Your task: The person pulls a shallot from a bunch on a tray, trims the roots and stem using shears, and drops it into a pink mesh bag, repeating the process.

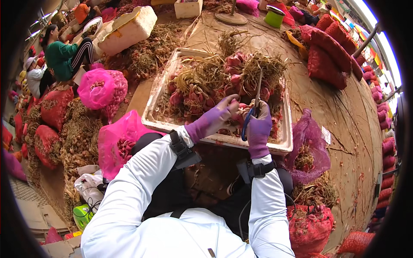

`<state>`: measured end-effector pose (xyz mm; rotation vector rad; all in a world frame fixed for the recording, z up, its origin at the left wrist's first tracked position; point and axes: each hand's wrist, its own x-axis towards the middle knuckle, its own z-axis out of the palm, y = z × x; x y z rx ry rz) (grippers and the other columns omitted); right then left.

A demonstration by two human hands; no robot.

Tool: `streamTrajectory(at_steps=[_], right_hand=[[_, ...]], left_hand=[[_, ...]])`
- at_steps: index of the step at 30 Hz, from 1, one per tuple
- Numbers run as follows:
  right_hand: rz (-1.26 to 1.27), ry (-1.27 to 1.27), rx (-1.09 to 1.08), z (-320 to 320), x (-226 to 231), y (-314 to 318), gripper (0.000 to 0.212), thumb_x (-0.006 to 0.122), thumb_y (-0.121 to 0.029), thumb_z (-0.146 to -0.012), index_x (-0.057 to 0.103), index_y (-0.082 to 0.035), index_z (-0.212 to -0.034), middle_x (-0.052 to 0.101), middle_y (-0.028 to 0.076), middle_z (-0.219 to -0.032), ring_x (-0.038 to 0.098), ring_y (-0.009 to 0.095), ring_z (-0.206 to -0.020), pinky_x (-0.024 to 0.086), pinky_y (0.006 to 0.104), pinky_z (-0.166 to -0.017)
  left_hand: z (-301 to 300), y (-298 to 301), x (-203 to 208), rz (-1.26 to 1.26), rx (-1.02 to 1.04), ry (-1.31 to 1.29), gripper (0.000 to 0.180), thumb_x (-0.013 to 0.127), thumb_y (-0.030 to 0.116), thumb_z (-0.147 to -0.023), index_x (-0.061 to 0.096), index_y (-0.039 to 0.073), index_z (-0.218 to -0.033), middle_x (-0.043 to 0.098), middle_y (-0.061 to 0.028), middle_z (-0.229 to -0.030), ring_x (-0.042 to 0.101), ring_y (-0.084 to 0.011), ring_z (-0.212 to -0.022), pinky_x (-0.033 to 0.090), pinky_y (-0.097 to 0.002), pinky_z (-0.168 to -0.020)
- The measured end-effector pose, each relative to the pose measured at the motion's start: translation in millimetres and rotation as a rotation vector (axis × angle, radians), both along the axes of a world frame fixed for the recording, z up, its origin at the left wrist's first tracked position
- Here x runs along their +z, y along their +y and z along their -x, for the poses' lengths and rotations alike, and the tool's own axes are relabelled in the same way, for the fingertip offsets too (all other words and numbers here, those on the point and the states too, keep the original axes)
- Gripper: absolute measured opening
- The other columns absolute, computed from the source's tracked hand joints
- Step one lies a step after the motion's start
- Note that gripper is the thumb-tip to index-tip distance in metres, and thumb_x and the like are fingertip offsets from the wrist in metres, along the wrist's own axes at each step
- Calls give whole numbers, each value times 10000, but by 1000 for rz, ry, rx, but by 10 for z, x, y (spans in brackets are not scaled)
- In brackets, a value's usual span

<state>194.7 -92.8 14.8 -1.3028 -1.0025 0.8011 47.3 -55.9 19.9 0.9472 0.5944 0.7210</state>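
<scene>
My left hand, in a purple glove, is closed with its fingertips around a shallot, partly blurred, beside the scissors. My right hand, also gloved in purple, grips scissors by their blue handles. Their metal blades point away from me, over the heap. Both hands are above the near part of a white foam tray. Bunches of reddish shallots with dry, straw-coloured stalks fill much of it. Whether the blades touch a stalk is hard to tell.
Pink mesh bags stand at my left, and a purple mesh bag is right of the tray. A red sack sits by my right side. Stuffed red sacks lie far right. Someone in green sits far left near a foam box.
</scene>
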Motion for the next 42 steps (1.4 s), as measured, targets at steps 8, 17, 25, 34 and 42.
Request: streamTrajectory(at_steps=[8,17,25,34,42], right_hand=[[48,583,289,-100,205,-111,389,639,25,-826,507,-1,-1192,654,89,-930,662,147,-737,557,259,-635],[-69,165,263,-15,290,-119,374,638,23,-837,521,-9,-1192,657,63,-950,634,92,-794,513,199,-685],[35,-284,195,5,210,-98,389,700,-40,-783,559,-46,-1146,593,10,-837,586,86,-740,498,250,-672],[-256,-627,235,170,224,-169,352,678,-22,-773,578,-84,-1105,611,52,-813,601,132,-660,501,266,-637],[-63,258,-28,-48,44,26,296,635,-30,-892,502,-31,-1156,580,1,-889,564,55,-724,467,172,-598]], left_hand=[[116,91,99,-25,-177,-31,384,615,306,-919,499,108,-1226,587,1,-955,606,-111,-778,491,-254,-609],[197,181,-107,78,-153,-219,662,620,461,-890,374,118,-1400,503,-57,-1280,512,-217,-1195,480,-532,-908],[151,205,-166,172,-60,-138,388,593,327,-938,463,106,-1229,539,-32,-1207,581,-189,-1077,488,-450,-912],[61,239,-270,58,63,-376,194,499,183,-989,493,27,-1104,593,-72,-1040,607,-175,-917,525,-334,-807],[27,219,-190,12,150,-492,345,462,208,-1014,421,36,-1310,579,-91,-1170,594,-161,-1002,496,-300,-905]])
